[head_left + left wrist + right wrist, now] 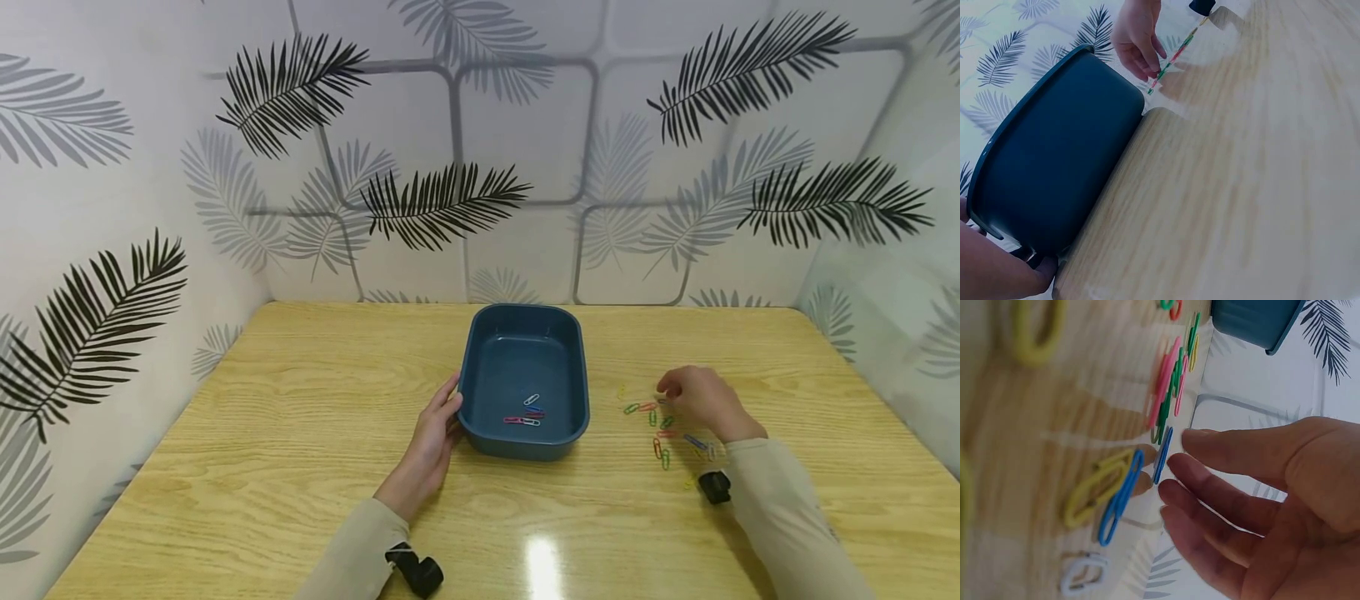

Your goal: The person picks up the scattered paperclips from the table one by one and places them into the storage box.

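Note:
A dark blue plastic bin (525, 450) stands on the table, with several coloured paper clips (532, 400) lying in its near half. My left hand (431, 437) holds the bin's left side, the thumb near the rim; in the left wrist view some fingers are hidden by the bin. To the right of the bin, loose paper clips (652, 417) in green, red, pink, blue, yellow and white are scattered. Over their far edge hovers my right hand (705, 400). In the right wrist view its thumb and fingers are apart, just beside a blue paper clip (1163, 456), holding nothing.
The light wooden table (300, 400) meets leaf-patterned walls (525, 250) at its back and sides. A black wrist device (715, 487) sits at the right sleeve, close to the nearest clips, and another black device (416, 571) at the left sleeve.

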